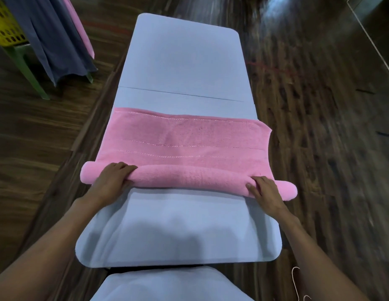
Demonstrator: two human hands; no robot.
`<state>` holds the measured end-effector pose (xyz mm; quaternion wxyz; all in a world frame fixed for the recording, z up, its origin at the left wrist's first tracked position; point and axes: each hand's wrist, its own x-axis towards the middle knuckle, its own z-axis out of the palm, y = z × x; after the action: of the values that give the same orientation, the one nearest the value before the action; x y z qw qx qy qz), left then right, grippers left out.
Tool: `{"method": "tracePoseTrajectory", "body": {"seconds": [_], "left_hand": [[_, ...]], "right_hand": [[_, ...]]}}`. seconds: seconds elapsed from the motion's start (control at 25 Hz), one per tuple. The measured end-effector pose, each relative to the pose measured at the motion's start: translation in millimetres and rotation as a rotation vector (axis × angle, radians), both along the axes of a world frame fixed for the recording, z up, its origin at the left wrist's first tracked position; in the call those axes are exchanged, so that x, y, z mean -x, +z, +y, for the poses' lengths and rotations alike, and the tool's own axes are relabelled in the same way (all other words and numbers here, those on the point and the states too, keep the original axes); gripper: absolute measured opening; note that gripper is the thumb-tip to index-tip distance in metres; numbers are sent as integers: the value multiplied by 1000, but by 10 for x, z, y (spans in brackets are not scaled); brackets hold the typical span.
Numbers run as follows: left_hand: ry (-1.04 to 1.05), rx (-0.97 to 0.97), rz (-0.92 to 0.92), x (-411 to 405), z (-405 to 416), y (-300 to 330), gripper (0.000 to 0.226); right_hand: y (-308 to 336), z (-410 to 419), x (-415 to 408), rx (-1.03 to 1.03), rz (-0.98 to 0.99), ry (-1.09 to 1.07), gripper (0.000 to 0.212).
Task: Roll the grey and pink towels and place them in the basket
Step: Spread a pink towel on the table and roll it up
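A pink towel [182, 137] lies across the white folding table [184, 61], its near part wound into a thick roll that runs left to right. My left hand [112, 178] grips the roll near its left end, fingers curled over the top. My right hand [265, 190] grips it near the right end, thumb tucked under. The far part of the towel is still flat and hangs slightly over the table's right edge. A grey towel [52, 40] and another pink one [80, 25] hang at the top left. A yellow basket [4, 25] sits beside them.
The basket rests on a green plastic stool [26, 68] on the dark wood floor [319, 105]. A seam crosses the table's middle. A second white surface [167, 285] lies just below the table's near edge.
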<state>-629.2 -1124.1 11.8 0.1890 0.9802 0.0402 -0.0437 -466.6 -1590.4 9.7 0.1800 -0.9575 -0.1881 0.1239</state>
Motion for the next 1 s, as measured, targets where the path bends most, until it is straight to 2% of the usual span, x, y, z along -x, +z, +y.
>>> {"method": "tracePoseTrajectory", "body": {"seconds": [0.12,0.2,0.24,0.32,0.36,0.44,0.52,0.56,0.64,0.84,0.92,1.0], "left_hand": [[-36,156,199,-93,111,143,45],[56,288,196,-232,183,257,44],[94,273,92,-267,179,291,40],[100,37,-149,-235,92,269,26],[90,-47,-232,-159,10,228,22],[85,-95,-290,24,-158,124,30],[70,-117,-247,107,-223,19,47],[58,-131,-213,90,-218,-6,54],[61,-133,-153,-38,-163,-28,63],[110,-23,-119,-127,-137,39,48],[76,12,-132,33,-119,32,40],[-18,35,-73,155,-58,45,42]], "right_hand": [[88,-31,-114,-26,159,-41,35],[180,55,-148,-167,115,-176,30],[208,103,-125,-189,-11,-242,25],[177,194,27,-99,-279,-277,18],[112,204,126,-54,-342,-242,22],[-33,153,301,7,-341,-131,40],[-127,60,331,51,-330,-24,59],[-133,28,278,64,-322,9,61],[-85,42,107,65,-264,42,56],[80,71,-129,63,-84,83,43],[173,-10,-84,52,43,112,44],[255,-85,-55,40,212,120,48]]}}
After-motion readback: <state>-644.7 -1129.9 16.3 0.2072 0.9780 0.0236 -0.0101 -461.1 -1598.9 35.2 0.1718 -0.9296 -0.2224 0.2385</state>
